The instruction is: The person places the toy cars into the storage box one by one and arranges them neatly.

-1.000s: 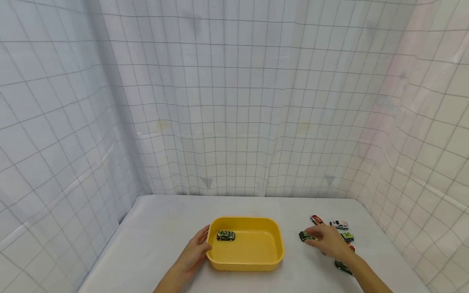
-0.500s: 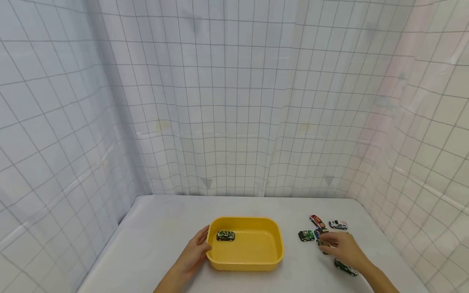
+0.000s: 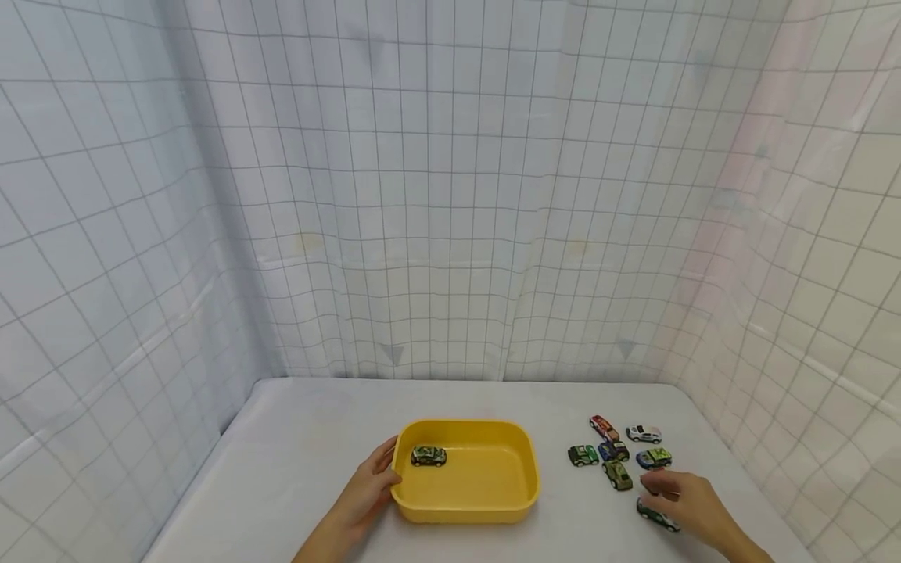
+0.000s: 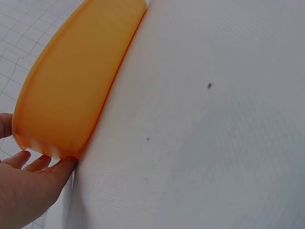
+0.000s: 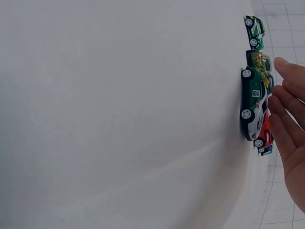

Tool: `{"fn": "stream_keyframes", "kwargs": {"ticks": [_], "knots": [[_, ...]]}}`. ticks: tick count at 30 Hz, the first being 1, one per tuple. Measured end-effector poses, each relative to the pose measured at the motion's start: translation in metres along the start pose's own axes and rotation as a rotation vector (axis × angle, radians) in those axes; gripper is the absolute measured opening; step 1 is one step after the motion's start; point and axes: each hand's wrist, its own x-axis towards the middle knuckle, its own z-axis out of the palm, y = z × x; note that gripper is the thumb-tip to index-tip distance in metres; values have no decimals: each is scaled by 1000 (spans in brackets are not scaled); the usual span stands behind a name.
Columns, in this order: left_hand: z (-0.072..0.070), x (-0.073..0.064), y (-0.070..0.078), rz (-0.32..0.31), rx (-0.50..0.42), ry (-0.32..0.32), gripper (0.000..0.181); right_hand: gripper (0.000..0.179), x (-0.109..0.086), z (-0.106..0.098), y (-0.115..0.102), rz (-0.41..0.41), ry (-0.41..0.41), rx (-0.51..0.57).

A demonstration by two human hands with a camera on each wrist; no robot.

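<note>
My left hand (image 3: 364, 491) grips the left wall of a yellow plastic tray (image 3: 464, 516), its thumb over the rim and the other fingers against the outside. A camouflage-patterned toy car (image 3: 428, 456) sits inside the tray at its left. Off to the right, my right hand (image 3: 695, 504) hovers over the nearest toy cars, thumb and fingers apart. Below it is a green and white toy car (image 5: 252, 100), with a red toy car (image 5: 266, 129) just behind, mostly covered by the hand in the head view.
Around the right hand lie an olive toy car (image 3: 617, 475), a green one (image 3: 583, 455), a dark blue one (image 3: 613, 451), a red one (image 3: 603, 428), a white one (image 3: 644, 434) and a yellow-green one (image 3: 654, 458). Gridded white curtains (image 3: 450, 234) enclose the white table (image 3: 317, 422).
My right hand has moved from the green car past the olive one, rightward and nearer to me, uncovering several cars. The left hand keeps its hold on the tray; the view shifts slightly.
</note>
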Motion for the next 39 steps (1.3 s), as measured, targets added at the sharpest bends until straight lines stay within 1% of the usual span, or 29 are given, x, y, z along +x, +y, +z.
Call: {"fn": "stream_keyframes", "kwargs": {"ticks": [4, 6, 9, 12, 15, 18, 20, 26, 31, 39], "knots": [[-1, -1, 0, -1, -6, -5, 80, 40, -5, 3, 11, 17, -20, -16], [-1, -2, -1, -4, -9, -5, 80, 42, -9, 6, 16, 31, -46, -7], [-2, -3, -3, -6, -9, -7, 80, 45, -12, 11, 21, 87, -84, 18], [-1, -3, -4, -7, -9, -5, 79, 46, -14, 15, 23, 140, -83, 22], [0, -3, -4, -10, -11, 0, 79, 48, -14, 16, 23, 171, -80, -34], [0, -2, -3, -10, -11, 5, 79, 49, -13, 15, 23, 173, -86, -86], [0, -2, -2, -5, -12, 5, 79, 48, -12, 14, 23, 163, -86, -97], [-1, -2, -2, 7, -13, 10, 78, 38, -9, 15, 20, 117, -46, -102], [-1, -2, -2, -1, -15, 4, 79, 39, -8, 13, 19, 90, -38, -101], [-1, 0, -1, 3, -19, -7, 79, 34, -2, 3, 8, -62, 32, -104]]}}
